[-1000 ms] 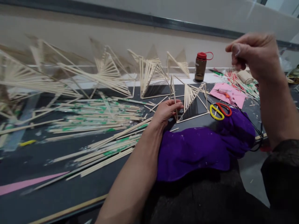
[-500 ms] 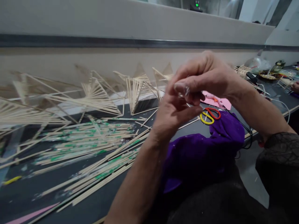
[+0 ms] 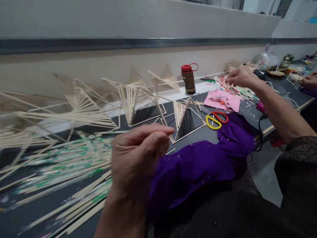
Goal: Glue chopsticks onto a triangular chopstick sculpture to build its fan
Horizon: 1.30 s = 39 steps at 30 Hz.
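My left hand [image 3: 138,155] is raised over the near side of the table, its fingers curled and the thumb pressed against the index finger. Whatever may be inside that grip is hidden. Farther off to the right, my right hand [image 3: 242,77] hangs over a heap of red, white and green scraps [image 3: 237,91], fingertips drawn together and pointing down; I cannot make out anything between them. Beyond my left hand stands a small pyramid frame of wooden sticks [image 3: 188,120]. Yellow-and-red-handled scissors [image 3: 217,119] lie between my two hands.
Wooden-stick frames [image 3: 81,110] line the wall. Wrapped stick bundles [image 3: 69,158] cover the left side. A pink glue gun [image 3: 221,100] rests on pink paper [image 3: 234,105], near a red-capped bottle [image 3: 188,81]. Purple cloth [image 3: 198,162] covers the near edge. Another person's hand [image 3: 309,80] is far right.
My hands were together at the centre and have parted. The right moved away to the scrap heap; the left came lower and to the left. The view shifted, revealing the bottle and small pyramid.
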Motion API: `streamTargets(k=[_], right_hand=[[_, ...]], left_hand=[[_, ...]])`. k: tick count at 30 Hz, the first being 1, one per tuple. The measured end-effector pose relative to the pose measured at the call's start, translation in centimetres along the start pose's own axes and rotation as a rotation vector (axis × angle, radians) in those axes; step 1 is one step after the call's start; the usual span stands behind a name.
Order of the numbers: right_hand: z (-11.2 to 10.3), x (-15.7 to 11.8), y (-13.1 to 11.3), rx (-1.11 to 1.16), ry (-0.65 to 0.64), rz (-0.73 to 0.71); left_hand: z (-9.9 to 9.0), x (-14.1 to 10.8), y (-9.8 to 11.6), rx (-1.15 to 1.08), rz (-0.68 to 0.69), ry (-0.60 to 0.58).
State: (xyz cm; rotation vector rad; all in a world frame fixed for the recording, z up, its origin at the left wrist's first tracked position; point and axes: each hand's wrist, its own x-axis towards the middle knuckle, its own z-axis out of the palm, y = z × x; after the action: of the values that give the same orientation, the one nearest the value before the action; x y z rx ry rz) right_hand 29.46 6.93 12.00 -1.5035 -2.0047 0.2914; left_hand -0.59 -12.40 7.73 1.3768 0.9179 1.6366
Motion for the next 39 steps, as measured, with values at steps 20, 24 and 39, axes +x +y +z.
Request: streamTargets(k=[20,24,39], right_hand=[[9.2,-1.3,7.0,-0.499,-0.317,0.423],[9.8,-1.0,7.5,-0.455,-0.286,0.446],[5.3,-1.4,5.6,0.033,0.152,0.413]], left_hand=[[4.8,-0.3,-10.8,0.613,-0.115,-0.525],[4.9,-0.6,-10.8,0.648,-0.081,-0.575],[4.8,-0.5,-10.6,0.616,-0.114,-0.532]])
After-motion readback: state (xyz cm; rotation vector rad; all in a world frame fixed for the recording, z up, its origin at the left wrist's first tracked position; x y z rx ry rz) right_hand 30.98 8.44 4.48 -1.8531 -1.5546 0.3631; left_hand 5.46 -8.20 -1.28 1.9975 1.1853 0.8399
